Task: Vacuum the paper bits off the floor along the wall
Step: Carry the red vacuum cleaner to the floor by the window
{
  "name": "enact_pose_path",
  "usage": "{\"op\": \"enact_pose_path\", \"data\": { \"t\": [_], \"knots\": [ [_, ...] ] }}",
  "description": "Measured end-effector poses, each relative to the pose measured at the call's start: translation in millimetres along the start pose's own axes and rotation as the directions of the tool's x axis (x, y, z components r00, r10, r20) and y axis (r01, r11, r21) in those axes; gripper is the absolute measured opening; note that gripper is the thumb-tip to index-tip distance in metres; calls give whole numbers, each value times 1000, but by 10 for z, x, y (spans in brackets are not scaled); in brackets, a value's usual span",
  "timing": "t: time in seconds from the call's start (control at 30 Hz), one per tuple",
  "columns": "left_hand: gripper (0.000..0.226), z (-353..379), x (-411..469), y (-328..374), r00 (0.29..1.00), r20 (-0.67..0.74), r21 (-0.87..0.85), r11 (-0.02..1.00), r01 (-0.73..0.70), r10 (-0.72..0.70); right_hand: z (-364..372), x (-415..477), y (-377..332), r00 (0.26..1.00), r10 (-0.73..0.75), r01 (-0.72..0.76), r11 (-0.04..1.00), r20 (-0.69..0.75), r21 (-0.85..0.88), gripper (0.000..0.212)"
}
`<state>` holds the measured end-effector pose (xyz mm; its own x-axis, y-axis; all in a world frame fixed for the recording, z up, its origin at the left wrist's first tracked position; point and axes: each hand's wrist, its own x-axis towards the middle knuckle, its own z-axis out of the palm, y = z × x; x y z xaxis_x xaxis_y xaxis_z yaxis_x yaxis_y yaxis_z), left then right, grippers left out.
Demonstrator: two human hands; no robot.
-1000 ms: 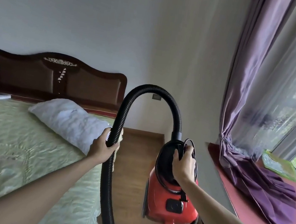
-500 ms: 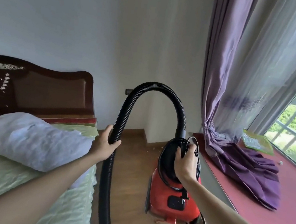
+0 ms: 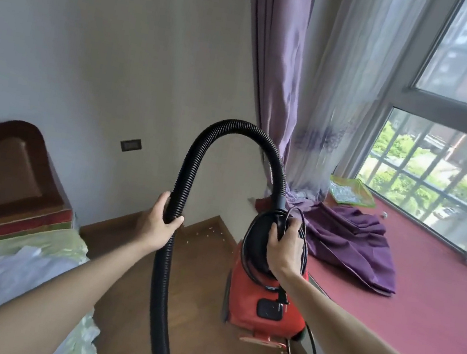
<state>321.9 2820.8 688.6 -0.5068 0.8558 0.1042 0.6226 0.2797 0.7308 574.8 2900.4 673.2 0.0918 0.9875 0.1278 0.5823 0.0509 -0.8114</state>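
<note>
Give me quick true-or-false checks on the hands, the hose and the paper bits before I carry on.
1. The left hand grips the black hose. True.
2. The right hand hangs empty. False: it grips the top of the red vacuum.
3. Paper bits lie on the wooden floor near the wall corner. True.
4. The purple curtain hangs clear of the window ledge. False: its end lies bunched on the ledge.

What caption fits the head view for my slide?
Left hand grips the black ribbed hose, right hand holds the red canister vacuum near white paper bits.
</note>
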Motion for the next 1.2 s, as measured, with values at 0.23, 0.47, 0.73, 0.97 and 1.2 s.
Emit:
{"op": "enact_pose_path", "data": {
  "t": [0.23,0.47,0.73,0.97,1.2],
  "knots": [
    [57,500,614,354,990,105,-13,996,-89,90,-252,379,247,988,92,-94,995,-126,-13,27],
    [57,1141,950,819,941,256,-33,975,-219,220,-544,497,622,940,223,-236,972,-260,-19,25],
    [59,1923,1105,1147,809,478,-110,936,-333,344,-619,356,1006,819,374,-415,910,-434,2,34],
    [64,2413,1128,992,683,607,-149,902,-404,407,-373,-56,1226,682,486,-544,837,-547,67,34],
    [61,2744,842,477,521,729,-152,846,-510,445,1,-643,1538,549,592,-643,750,-590,155,24]
  ]
}}
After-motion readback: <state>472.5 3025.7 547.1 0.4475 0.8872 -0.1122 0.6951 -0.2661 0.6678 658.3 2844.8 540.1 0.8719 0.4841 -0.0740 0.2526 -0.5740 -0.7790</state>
